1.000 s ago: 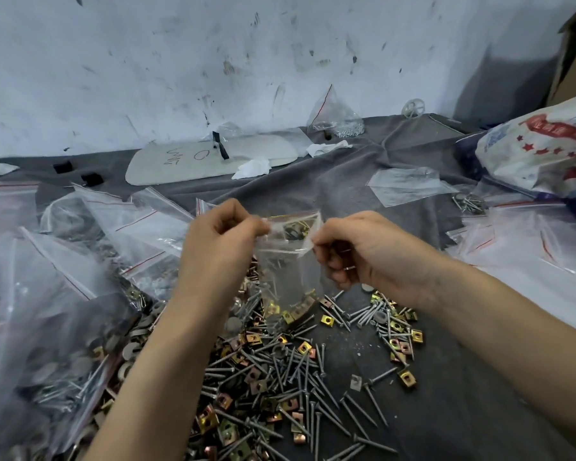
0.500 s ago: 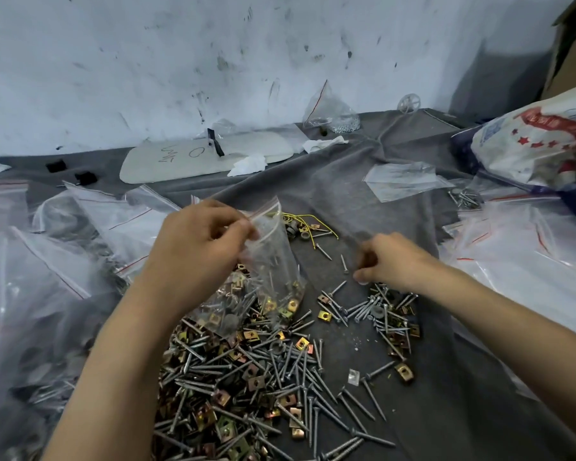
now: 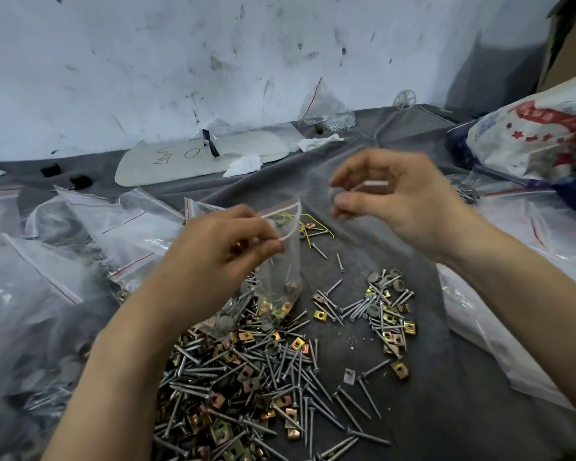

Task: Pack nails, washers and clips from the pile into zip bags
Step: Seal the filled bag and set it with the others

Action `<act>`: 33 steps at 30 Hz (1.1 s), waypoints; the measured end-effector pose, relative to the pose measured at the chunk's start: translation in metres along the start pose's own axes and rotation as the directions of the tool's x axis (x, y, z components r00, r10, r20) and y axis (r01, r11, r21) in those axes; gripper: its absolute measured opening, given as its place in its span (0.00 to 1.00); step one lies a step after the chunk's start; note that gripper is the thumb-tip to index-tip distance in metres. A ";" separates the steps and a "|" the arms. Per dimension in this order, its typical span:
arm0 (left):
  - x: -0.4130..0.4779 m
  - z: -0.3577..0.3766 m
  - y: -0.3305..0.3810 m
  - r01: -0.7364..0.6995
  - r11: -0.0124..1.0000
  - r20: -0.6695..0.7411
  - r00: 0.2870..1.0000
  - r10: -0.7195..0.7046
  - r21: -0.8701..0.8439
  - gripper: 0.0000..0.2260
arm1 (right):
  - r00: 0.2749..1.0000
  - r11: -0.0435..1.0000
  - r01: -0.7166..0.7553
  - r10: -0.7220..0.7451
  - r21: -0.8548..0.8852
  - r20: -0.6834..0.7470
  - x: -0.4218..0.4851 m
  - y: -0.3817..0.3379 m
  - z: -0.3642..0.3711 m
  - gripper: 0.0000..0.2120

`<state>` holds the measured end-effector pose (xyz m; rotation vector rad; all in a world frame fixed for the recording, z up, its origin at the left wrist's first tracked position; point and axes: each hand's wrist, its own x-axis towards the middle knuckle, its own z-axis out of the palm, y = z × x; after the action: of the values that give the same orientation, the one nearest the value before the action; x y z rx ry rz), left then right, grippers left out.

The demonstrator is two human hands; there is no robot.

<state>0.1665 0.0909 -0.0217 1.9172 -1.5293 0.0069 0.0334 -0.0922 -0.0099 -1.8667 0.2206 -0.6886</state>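
My left hand (image 3: 220,251) pinches the rim of a small clear zip bag (image 3: 280,261), which hangs upright with its mouth open and a few clips and nails at its bottom. My right hand (image 3: 393,207) is raised to the right of the bag's mouth and pinches a grey washer (image 3: 334,195) between thumb and fingers. Below lies the pile (image 3: 240,377) of silver nails, brass-coloured clips and grey washers on the dark cloth. A smaller heap (image 3: 379,307) of the same parts lies to the right of the bag.
Filled and empty zip bags (image 3: 64,261) cover the left side, more clear bags (image 3: 529,261) the right. A printed sack (image 3: 539,134) sits at the far right. A white board (image 3: 200,158) and a bag of small metal parts (image 3: 326,108) lie by the back wall.
My right hand has risen from the small heap on the cloth to beside the bag's mouth, now with a washer pinched. The left hand has kept hold of the bag.
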 end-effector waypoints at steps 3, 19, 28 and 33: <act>0.001 0.005 0.009 -0.075 0.997 0.035 0.997 0.074 0.027 0.11 | 0.982 0.972 0.187 -0.182 -0.142 0.048 -0.001 -0.026 0.006 0.08; 0.000 0.012 0.022 -0.098 0.995 0.021 0.995 0.099 -0.015 0.11 | 0.922 0.538 -0.143 0.377 -0.830 0.085 -0.017 0.078 -0.027 0.07; 0.000 0.014 0.019 -0.094 0.995 0.027 0.995 0.095 -0.029 0.11 | 0.984 0.807 -0.156 0.178 -0.569 -0.018 -0.018 0.060 -0.014 0.08; 0.000 0.016 0.025 -0.116 0.993 0.030 0.993 0.117 -0.029 0.09 | 0.988 0.988 0.120 -0.110 0.092 -0.111 -0.018 -0.009 -0.004 0.09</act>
<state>0.1388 0.0807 -0.0222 1.8130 -1.6522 0.0075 0.0153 -0.0835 -0.0071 -1.7612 0.1446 -0.8640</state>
